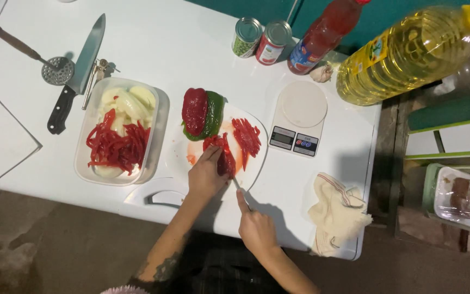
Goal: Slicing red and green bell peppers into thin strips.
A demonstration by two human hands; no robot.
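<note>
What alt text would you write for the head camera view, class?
A left hand steadies a red pepper piece on a white cutting board while the right hand slices it with a small knife. Nearby: a tub of pepper strips and a kitchen scale.

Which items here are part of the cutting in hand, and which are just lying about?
In use: left hand holding red pepper piece; right hand with small knife; cutting board; pepper strips; tub.

Idle: big knife, skimmer, scale, cans, oil bottle, cloth.
</note>
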